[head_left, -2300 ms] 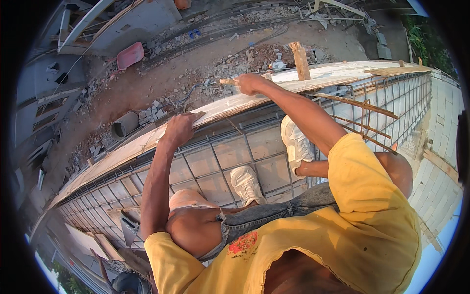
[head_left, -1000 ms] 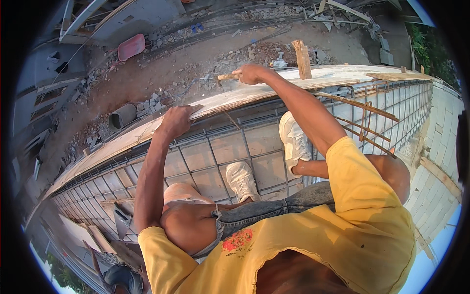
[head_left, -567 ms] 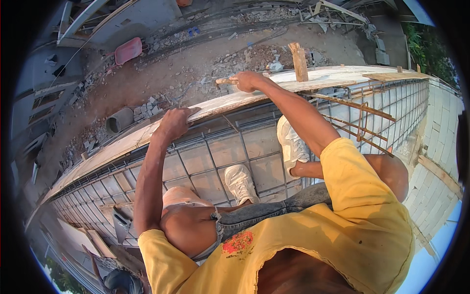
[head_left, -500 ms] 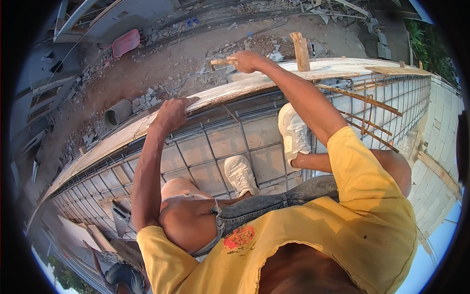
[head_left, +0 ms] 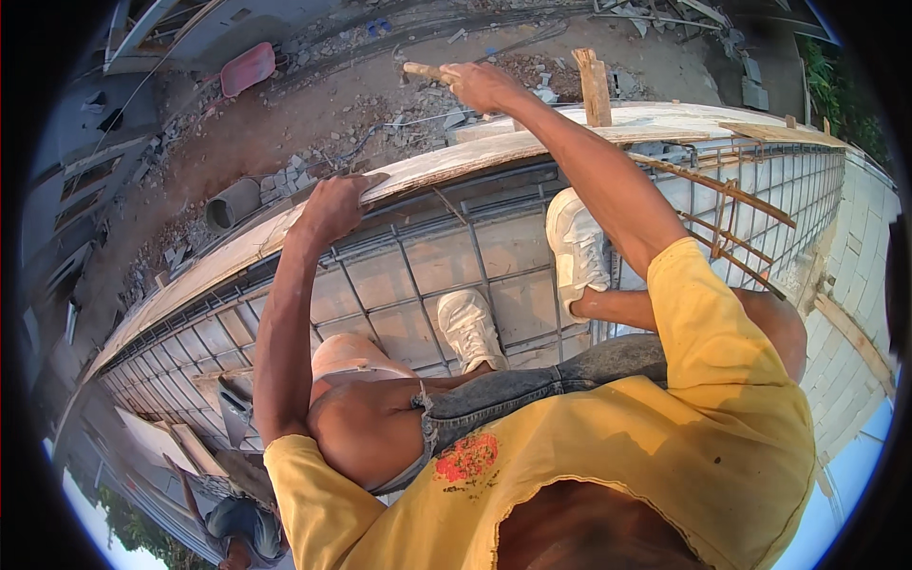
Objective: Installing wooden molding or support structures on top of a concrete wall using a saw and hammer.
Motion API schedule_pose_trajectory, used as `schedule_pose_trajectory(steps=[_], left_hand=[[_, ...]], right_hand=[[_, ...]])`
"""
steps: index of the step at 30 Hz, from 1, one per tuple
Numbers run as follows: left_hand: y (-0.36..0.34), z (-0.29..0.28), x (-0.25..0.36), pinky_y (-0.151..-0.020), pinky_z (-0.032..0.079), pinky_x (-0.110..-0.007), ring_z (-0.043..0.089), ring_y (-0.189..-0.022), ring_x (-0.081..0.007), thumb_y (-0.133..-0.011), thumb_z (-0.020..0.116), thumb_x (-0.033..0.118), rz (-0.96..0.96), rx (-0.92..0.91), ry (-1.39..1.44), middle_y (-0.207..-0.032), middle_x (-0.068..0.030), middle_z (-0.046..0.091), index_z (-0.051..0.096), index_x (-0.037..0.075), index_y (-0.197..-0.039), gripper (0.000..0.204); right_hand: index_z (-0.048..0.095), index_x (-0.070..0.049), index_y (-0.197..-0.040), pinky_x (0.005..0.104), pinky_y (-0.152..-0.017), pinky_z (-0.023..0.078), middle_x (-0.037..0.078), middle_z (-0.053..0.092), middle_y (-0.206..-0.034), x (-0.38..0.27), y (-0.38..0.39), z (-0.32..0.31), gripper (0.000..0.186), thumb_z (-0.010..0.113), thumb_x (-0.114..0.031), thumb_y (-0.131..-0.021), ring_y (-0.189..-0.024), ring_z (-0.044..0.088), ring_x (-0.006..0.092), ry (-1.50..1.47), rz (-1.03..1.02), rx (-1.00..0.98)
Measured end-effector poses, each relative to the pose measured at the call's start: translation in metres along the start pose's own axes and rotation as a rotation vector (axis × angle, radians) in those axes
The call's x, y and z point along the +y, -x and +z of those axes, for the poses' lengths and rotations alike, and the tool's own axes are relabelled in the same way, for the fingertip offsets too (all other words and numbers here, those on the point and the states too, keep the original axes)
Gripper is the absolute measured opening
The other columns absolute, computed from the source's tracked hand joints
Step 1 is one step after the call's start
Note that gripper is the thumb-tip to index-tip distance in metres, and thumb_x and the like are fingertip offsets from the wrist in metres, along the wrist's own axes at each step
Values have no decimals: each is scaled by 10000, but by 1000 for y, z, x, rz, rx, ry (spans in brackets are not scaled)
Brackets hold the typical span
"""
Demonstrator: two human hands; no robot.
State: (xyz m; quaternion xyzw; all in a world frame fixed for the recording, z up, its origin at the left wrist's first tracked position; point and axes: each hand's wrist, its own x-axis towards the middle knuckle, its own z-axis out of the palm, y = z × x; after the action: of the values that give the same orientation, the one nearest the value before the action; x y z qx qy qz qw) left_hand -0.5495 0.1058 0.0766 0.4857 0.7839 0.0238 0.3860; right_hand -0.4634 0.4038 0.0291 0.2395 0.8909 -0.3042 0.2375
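Note:
My right hand [head_left: 483, 87] is closed round the wooden handle of a hammer [head_left: 426, 71]. It is held out beyond the far edge of the formwork, and the hammer's dark head shows small at the left end. My left hand [head_left: 332, 207] grips the top edge of a long plywood board [head_left: 456, 163], its fingers curled over the far side and partly hidden. A steel rebar grid [head_left: 413, 271] lies on the near side of this board, just below both forearms. My two light shoes stand at the grid.
An upright wood stake [head_left: 594, 87] stands at the board's far side. Rusty rebar pieces [head_left: 731, 195] jut out on the right, beside a block wall [head_left: 855, 237]. Rubble, a concrete pipe [head_left: 233, 204] and a pink wheelbarrow tray [head_left: 247, 69] lie below. Another person [head_left: 237, 527] is at lower left.
My right hand has lifted the hammer up and outward, away from the board. My left hand stays on the board's edge. The whole view has shifted slightly.

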Motion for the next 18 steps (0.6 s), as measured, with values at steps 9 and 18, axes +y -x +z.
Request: schedule_pose_trajectory(steps=[9, 18], left_hand=[[-48, 0, 40, -853, 480, -460, 621, -951, -384, -732, 599, 24, 215, 97, 39, -993, -203, 661, 654, 29, -1022, 295], [3, -8, 15, -833, 469, -473, 604, -967, -401, -776, 639, 104, 44, -6, 52, -989, -208, 655, 626, 26, -1024, 260]], right_hand=[[489, -302, -1378, 460, -903, 492, 120, 624, -1223, 101, 6, 44, 551, 496, -139, -852, -1079, 617, 326, 253, -120, -27], [434, -225, -1410, 482, -954, 450, 185, 582, -1257, 4, 30, 33, 511, 476, -170, -904, -1128, 569, 375, 37, 109, -129]])
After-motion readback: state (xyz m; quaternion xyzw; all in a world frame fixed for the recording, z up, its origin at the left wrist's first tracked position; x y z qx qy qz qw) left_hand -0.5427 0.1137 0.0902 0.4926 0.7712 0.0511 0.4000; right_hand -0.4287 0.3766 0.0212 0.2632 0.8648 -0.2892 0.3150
